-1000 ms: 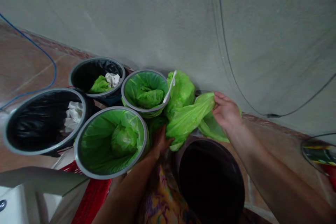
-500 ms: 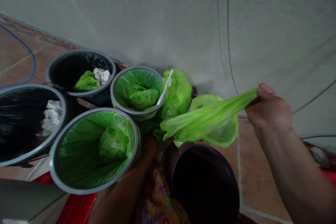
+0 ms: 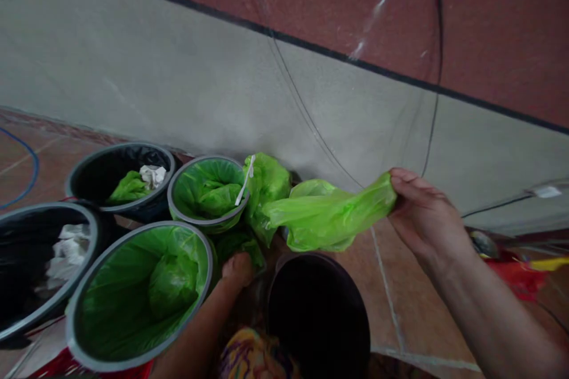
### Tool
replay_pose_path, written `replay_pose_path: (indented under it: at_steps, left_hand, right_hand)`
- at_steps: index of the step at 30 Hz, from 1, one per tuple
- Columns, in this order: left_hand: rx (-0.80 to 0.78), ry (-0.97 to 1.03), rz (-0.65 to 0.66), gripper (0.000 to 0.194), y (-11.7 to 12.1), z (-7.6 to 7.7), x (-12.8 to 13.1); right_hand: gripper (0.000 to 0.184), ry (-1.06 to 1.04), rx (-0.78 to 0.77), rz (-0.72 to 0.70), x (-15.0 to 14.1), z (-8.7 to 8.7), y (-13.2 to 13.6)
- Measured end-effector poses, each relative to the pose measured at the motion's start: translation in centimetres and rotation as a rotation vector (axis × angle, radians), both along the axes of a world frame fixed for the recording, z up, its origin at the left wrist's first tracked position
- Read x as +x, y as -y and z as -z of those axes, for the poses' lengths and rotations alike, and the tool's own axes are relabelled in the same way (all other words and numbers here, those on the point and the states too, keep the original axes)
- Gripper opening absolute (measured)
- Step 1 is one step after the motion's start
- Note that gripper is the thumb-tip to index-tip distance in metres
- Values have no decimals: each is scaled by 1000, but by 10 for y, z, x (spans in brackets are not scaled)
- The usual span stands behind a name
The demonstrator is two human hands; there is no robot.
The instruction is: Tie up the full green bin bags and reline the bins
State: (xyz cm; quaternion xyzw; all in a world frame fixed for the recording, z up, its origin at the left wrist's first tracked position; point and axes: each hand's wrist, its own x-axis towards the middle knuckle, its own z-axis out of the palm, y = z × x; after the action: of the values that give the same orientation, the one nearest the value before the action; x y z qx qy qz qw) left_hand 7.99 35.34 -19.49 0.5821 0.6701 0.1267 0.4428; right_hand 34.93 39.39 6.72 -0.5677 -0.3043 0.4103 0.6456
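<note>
My right hand (image 3: 420, 207) pinches one end of a limp light-green plastic bag (image 3: 333, 219), which stretches sideways to the left above a dark empty-looking bin (image 3: 320, 320). My left hand (image 3: 240, 268) is low between the bins, its fingers curled in. Dark-green plastic (image 3: 237, 246) lies right beside it; what the fingers hold, if anything, is hidden. Close to its forearm stands a grey-rimmed bin (image 3: 71, 331) lined with green plastic, with a balled green bag (image 3: 173, 284) inside. A filled green bag (image 3: 267, 183) with a white tie leans near the wall.
Another green-lined bin (image 3: 171, 201) stands behind. On the left are two black-lined bins, a rear one (image 3: 71, 183) and a front one (image 3: 95, 231), holding crumpled white paper. Cables (image 3: 311, 121) hang along the wall. A blue hose (image 3: 34, 172) lies at far left.
The view has tilted up, showing the red upper wall. My left hand has come into sight between the bins. The light-green bag is still in my right hand, its loose part hanging differently.
</note>
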Motion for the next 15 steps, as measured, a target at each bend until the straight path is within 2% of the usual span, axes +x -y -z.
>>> replay_pose_path:
  at_steps: [1, 2, 5, 7, 8, 9, 11, 15]
  left_hand:
    - [34, 3, 58, 32, -2, -31, 3]
    - [83, 88, 127, 39, -3, -64, 7]
    - [351, 458, 247, 55, -1, -163, 30]
    - [476, 494, 249, 60, 5, -215, 48]
    - [512, 490, 257, 59, 9, -235, 57]
    - [529, 478, 260, 51, 13, -249, 64]
    - [535, 455, 266, 29, 21, -263, 73]
    - [488, 491, 236, 20, 32, -263, 68]
  right_hand:
    - [14, 8, 10, -8, -2, -4, 8]
    - [15, 17, 22, -25, -5, -8, 16]
    - [16, 51, 61, -130, -18, -23, 41]
    - [17, 61, 94, -187, -28, -35, 58]
    - [18, 55, 109, -202, -33, -40, 67]
    - [19, 44, 121, -208, -37, -45, 76]
    - [21, 20, 142, -198, -38, -54, 92]
    - [24, 14, 199, -81, -13, -59, 113]
